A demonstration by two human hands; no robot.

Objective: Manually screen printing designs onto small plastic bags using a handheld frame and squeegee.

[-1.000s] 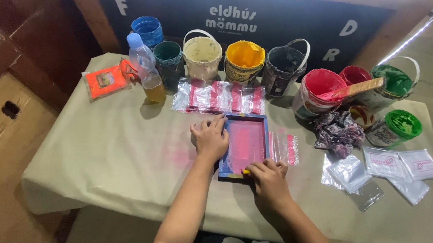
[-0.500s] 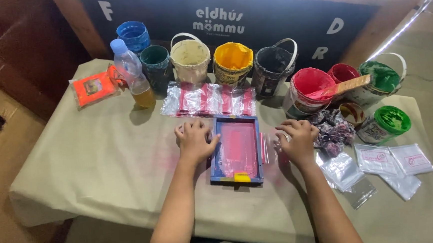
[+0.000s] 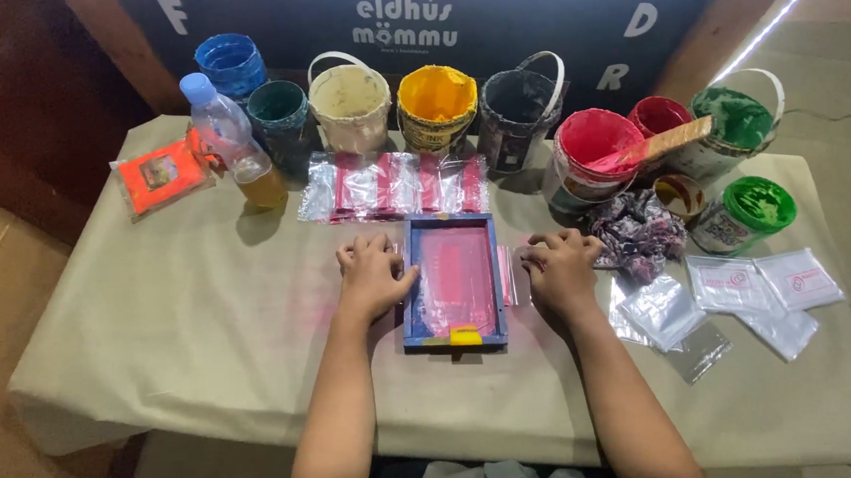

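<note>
The blue frame (image 3: pixel 451 283) lies lengthwise between both hands; the left hand (image 3: pixel 373 275) touches its edge, the right hand (image 3: pixel 558 268) rests just beside, fingers spread flat, holding nothing.

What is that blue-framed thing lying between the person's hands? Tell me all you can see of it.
The blue frame is a small rectangular screen, seemingly wood painted blue, its mesh stained pink. It lies flat on the cloth-covered table, long side pointing away from the person. A small yellow piece sits at its near edge. The left hand rests against its left side; the right hand lies flat just to its right, apart from it.
</note>
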